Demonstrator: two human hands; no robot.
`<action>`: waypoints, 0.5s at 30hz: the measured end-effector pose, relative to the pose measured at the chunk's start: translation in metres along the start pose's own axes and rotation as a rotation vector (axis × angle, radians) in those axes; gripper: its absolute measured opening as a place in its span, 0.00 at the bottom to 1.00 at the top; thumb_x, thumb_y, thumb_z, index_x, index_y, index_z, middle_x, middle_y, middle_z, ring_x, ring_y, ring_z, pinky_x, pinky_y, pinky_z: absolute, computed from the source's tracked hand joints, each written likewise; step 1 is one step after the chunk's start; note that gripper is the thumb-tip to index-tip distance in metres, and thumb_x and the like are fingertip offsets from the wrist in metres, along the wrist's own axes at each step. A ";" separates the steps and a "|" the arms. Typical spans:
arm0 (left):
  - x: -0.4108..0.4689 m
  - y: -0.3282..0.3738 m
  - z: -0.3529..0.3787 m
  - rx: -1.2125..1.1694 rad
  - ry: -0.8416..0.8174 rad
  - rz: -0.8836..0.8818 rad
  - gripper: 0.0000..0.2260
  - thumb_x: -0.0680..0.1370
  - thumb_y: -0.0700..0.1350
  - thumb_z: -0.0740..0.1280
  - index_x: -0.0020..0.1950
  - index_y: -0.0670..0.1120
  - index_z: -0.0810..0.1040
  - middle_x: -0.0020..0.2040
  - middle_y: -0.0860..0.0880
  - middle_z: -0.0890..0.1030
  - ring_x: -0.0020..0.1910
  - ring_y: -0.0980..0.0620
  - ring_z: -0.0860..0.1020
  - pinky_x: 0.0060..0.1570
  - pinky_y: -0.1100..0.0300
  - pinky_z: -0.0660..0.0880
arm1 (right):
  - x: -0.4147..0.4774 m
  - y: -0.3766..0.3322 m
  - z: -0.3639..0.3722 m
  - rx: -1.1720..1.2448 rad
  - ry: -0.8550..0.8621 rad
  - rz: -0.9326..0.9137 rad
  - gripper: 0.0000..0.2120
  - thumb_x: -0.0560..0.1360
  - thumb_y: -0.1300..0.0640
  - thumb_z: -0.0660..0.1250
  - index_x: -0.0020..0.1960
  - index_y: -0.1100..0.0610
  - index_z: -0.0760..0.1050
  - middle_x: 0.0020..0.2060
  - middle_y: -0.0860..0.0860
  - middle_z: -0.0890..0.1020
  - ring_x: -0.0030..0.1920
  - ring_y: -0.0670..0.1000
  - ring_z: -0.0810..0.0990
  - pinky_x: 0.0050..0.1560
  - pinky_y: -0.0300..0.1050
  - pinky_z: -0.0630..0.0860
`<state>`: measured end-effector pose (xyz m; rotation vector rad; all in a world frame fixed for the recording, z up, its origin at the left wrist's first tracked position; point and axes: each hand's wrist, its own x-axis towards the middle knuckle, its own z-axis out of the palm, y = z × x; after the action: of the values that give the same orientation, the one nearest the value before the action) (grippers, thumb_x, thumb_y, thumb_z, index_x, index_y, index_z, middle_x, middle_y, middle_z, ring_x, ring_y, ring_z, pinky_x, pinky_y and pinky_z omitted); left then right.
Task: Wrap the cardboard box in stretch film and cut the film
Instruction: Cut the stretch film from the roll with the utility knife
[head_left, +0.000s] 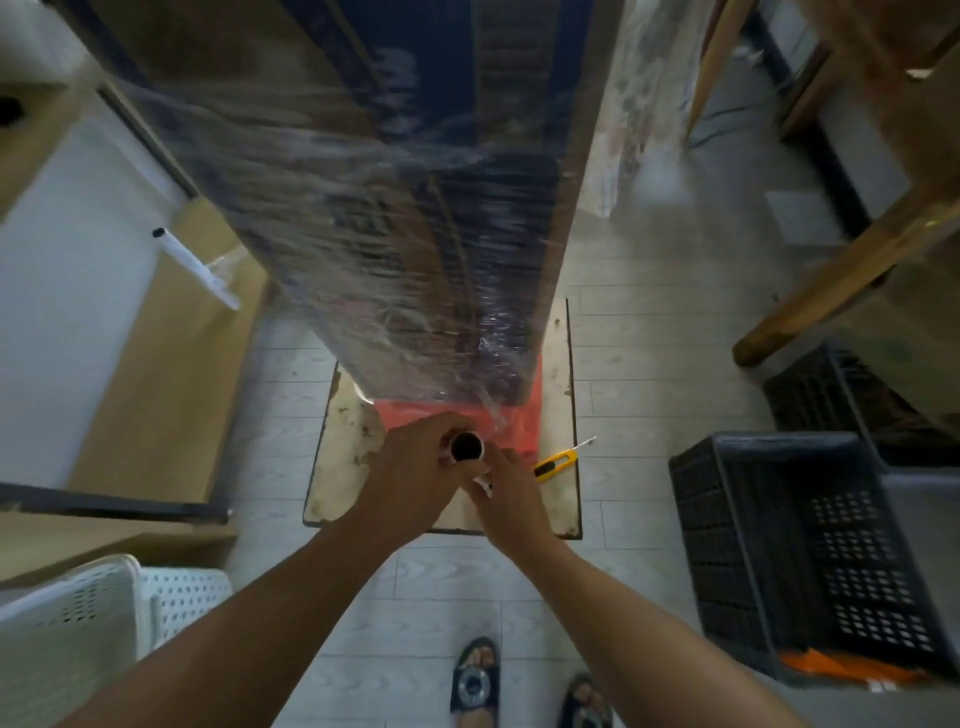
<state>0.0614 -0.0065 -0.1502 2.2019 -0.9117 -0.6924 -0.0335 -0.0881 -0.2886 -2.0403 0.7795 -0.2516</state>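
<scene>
my left hand (415, 462) and right hand (511, 493) both curl their fingers round the upright film roll (466, 447), low at the foot of the tall cardboard box (563, 171). the box stands on a low square board (337, 467), its lower part covered in stretch film (363, 270). a yellow utility knife (558, 460) lies on the board just right of my hands.

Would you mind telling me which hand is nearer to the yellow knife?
Right. The right hand is just beside the knife, holding the roll; the left hand grips the roll's far side.
</scene>
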 end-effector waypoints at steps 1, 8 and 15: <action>0.002 -0.006 0.004 0.011 -0.012 0.009 0.11 0.74 0.45 0.74 0.56 0.50 0.82 0.48 0.56 0.84 0.47 0.61 0.81 0.53 0.62 0.78 | 0.001 0.002 0.005 -0.023 -0.006 0.013 0.18 0.74 0.59 0.72 0.64 0.56 0.75 0.54 0.55 0.80 0.53 0.55 0.78 0.52 0.49 0.77; 0.018 -0.013 0.019 0.002 -0.003 0.131 0.12 0.74 0.42 0.72 0.57 0.47 0.81 0.51 0.52 0.84 0.50 0.55 0.80 0.53 0.61 0.75 | 0.003 0.011 0.014 -0.064 0.030 0.169 0.17 0.76 0.61 0.68 0.64 0.62 0.73 0.54 0.60 0.81 0.54 0.60 0.79 0.51 0.49 0.76; 0.018 -0.017 0.011 0.026 0.015 0.229 0.15 0.71 0.48 0.76 0.56 0.50 0.80 0.50 0.59 0.82 0.48 0.67 0.75 0.50 0.79 0.66 | 0.001 0.007 0.005 -0.027 0.030 0.192 0.21 0.72 0.58 0.74 0.62 0.56 0.72 0.53 0.54 0.82 0.51 0.56 0.82 0.51 0.54 0.80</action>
<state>0.0722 -0.0148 -0.1739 2.0793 -1.1485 -0.5567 -0.0338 -0.0882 -0.2975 -1.9743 0.9950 -0.1642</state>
